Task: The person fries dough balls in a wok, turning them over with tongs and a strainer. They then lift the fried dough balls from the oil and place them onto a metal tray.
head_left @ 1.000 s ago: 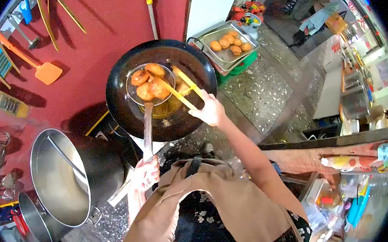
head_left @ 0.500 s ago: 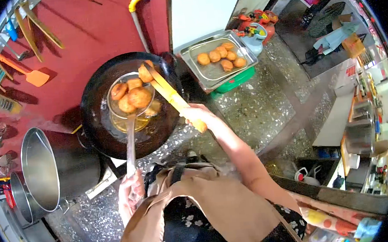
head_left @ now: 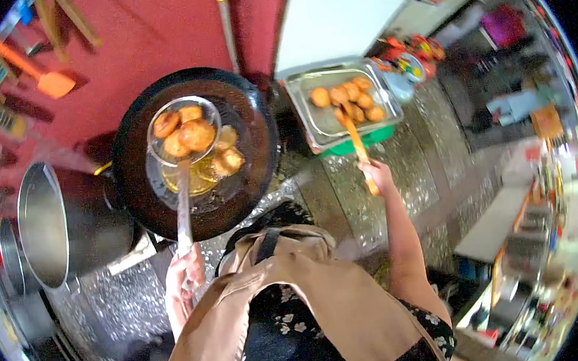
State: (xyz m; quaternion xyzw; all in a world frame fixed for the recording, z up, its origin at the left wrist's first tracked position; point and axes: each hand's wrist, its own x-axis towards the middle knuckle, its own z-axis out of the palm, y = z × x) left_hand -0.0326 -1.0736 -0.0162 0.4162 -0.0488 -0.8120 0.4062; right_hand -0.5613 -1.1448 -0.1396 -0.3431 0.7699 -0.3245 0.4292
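Observation:
My left hand point(head_left: 185, 271) is wrapped round the handle of a metal skimmer point(head_left: 184, 207). Its round basket, loaded with several browned fried balls point(head_left: 196, 135), hangs over a large black wok point(head_left: 256, 118) of oil. A few paler pieces point(head_left: 227, 161) lie in the oil beside the basket. At the right, my right hand point(head_left: 376, 174) grips yellow-orange tongs point(head_left: 354, 139), whose darker tips reach into a metal tray point(head_left: 316, 119). Several golden fried balls point(head_left: 321, 96) rest in that tray, right at the tong tips; whether the tips still pinch one I cannot tell.
Left of the wok stands a deep metal pot point(head_left: 44, 229). A green container point(head_left: 375, 138) sits under the tray. Gas cylinders point(head_left: 401, 81) stand behind it. An orange spatula point(head_left: 54, 84) and other utensils hang on the red wall. A counter point(head_left: 493, 231) runs along the right.
My right hand has swung the tongs from the wok over to the tray, and the ball they held has left the skimmer. The skimmer stays over the wok; the view has shifted.

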